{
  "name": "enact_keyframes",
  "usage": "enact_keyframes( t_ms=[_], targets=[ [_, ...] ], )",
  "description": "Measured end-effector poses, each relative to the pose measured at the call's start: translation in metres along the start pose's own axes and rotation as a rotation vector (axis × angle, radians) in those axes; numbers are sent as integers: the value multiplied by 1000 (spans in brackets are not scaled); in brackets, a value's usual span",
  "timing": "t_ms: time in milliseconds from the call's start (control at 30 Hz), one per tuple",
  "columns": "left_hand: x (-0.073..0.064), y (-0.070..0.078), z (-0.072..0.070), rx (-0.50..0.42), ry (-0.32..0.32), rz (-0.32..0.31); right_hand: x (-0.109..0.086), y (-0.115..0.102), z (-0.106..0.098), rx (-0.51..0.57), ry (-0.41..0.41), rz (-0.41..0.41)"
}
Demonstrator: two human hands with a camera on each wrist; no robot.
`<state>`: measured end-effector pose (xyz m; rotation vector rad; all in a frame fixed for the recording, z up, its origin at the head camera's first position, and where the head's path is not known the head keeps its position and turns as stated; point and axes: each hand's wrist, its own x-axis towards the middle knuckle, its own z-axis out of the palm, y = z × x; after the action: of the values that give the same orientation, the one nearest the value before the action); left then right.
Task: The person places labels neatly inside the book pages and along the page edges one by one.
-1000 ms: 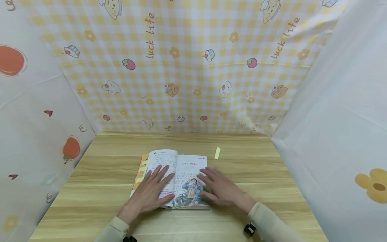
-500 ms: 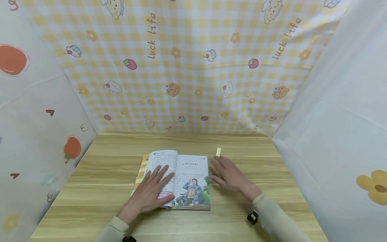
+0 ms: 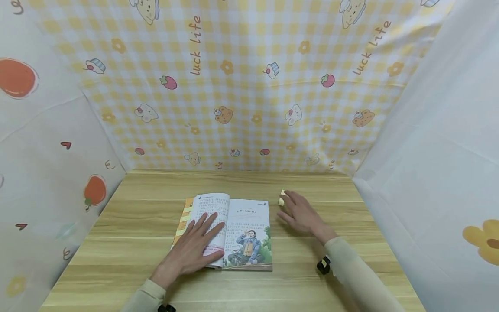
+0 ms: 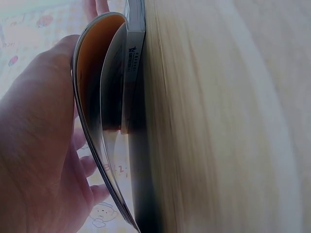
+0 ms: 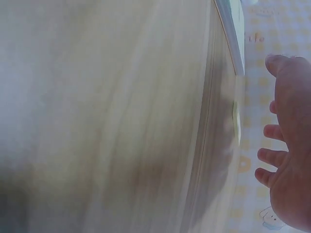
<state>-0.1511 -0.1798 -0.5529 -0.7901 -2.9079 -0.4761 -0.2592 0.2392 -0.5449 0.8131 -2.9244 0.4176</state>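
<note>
An open book (image 3: 249, 216) lies on the table, its right page showing a drawn figure. My left hand (image 3: 191, 247) rests on the left page with its fingers spread; in the left wrist view the left hand (image 4: 43, 131) presses against the bowed pages (image 4: 92, 131). My right hand (image 3: 302, 214) is beyond the book's right edge, over a small pale yellow paper strip (image 3: 281, 198) that its fingers partly cover. In the right wrist view the strip (image 5: 236, 124) lies on the table, and the right hand (image 5: 291, 141) hovers apart from it, fingers loosely extended.
Pale yellow tabs (image 3: 183, 219) stick out along the book's orange left edge. The wooden table (image 3: 136, 216) is bounded by a checked cloth (image 3: 241, 95) at the back and pale cloths at both sides. Each wrist wears a black device (image 3: 323, 265).
My right hand has left the right page and moved right and away from me, to over the yellow strip. The left hand has stayed on the left page.
</note>
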Motion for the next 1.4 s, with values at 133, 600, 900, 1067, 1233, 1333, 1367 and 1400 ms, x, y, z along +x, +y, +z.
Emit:
enact_keyframes(
  t_ms=[133,600,900,1067,1233,1333,1367,1400],
  targets=[
    [-1,-1,0,-1,-15,-8,3,8,0,18,-8,39],
    [0,-2,-1,-9,-30,-19,17,28,3,31,-3,72],
    [0,-3,-2,-7,-32,-14,28,32,7,54,-40,133],
    [1,-3,-2,-11,-32,-13,34,32,8,49,-67,143],
    [1,-3,-2,-16,-34,-10,38,30,10,50,-78,120],
    [1,-3,-2,-14,-31,-9,39,30,11,57,-67,107],
    [1,-3,-2,-14,-30,-9,39,30,11,60,-60,103],
    [1,-4,-2,-13,-29,-8,39,30,11,62,-56,102]
  ],
)
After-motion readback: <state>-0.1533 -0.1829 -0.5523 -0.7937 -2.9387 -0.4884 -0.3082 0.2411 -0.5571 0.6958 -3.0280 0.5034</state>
